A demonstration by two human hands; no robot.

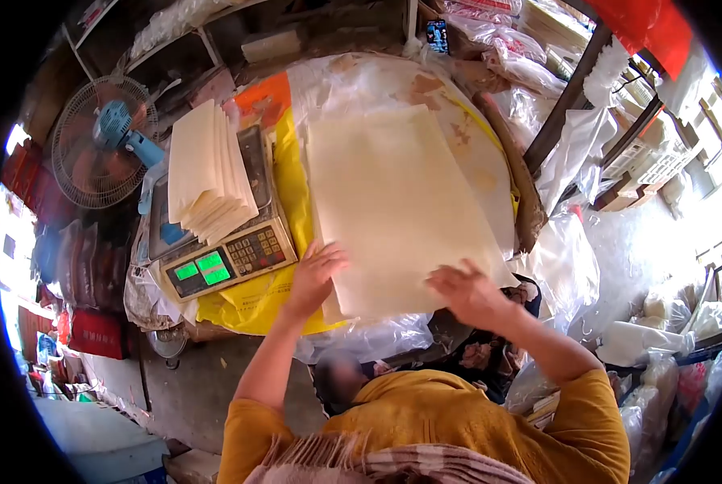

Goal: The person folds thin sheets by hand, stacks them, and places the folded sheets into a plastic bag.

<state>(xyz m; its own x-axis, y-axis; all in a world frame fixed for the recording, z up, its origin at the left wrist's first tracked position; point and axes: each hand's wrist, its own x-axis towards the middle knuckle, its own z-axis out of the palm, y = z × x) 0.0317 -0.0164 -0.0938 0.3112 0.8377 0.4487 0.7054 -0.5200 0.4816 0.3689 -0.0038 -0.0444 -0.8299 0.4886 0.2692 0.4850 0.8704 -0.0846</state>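
Note:
A large cream-coloured sheet (401, 202), thin and smooth, lies flat on the covered table, and a second edge shows along its left side. At its near left edge is my left hand (319, 273), fingers stretched out and apart. My right hand (466, 292) is over the near right part of the sheet, its fingers loosely spread and slightly blurred. To the left, a stack of folded cream sheets (208, 173) rests on a digital scale (232, 262) with a lit green display.
A yellow plastic sack (295, 185) lies under the scale's side. A fan (107, 137) stands at far left. Clear plastic bags (567, 258) hang by the table's right edge, and a phone (437, 36) is propped at the back.

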